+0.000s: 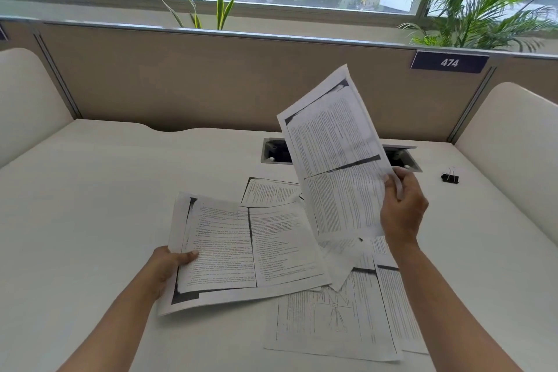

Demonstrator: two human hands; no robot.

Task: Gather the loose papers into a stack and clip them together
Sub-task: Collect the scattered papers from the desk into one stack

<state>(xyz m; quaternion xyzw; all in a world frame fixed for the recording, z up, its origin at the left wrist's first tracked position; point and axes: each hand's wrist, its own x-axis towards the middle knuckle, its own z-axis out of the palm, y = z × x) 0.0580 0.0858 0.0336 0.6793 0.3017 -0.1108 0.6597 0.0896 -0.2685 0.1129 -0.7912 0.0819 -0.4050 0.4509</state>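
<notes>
Pale bench [90,190] below a city window, with a cubicle wall behind. My left hand [169,266] pinches a photocopied spread [247,248] by its edge at 7 o'clock, thumb on top. My right hand [403,208] grips a second sheet [335,157], raised at 1 o'clock. I should lay the raised sheet squarely on the left one, edges matched, before reaching for the loose papers [332,320] at 5 o'clock. The binder clip [450,177] sits at 2 o'clock, well apart. The page print is too small to read; the wall plate [449,62] reads "474".

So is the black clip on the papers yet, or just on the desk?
On the desk. The binder clip lies alone at the right, apart from the loose papers.
</notes>
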